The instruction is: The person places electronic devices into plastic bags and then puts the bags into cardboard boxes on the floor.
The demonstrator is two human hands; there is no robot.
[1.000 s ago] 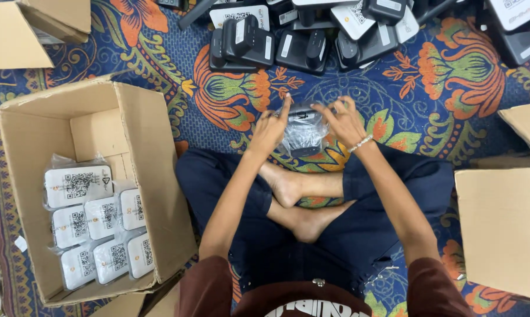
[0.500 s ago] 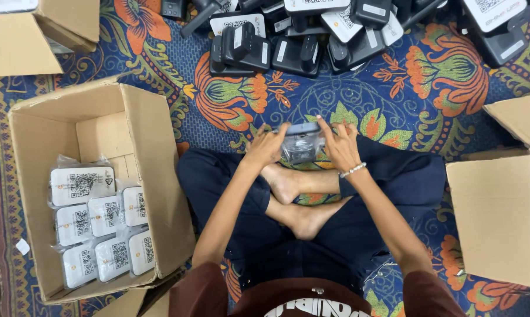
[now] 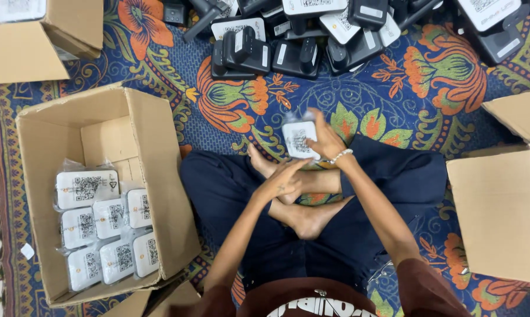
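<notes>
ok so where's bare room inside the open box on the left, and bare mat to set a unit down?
In the open cardboard box, the upper half is bare; bagged white units crowd the lower half. Bare mat lies between the box and the black devices. The right hand holds a bagged white unit; the left hand sits below it.

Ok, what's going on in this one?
A person sits cross-legged on a patterned mat. The right hand holds up a small white bagged device; the left hand is just below it, over the feet. The open box on the left holds similar bagged devices. Black devices are piled ahead.
</notes>
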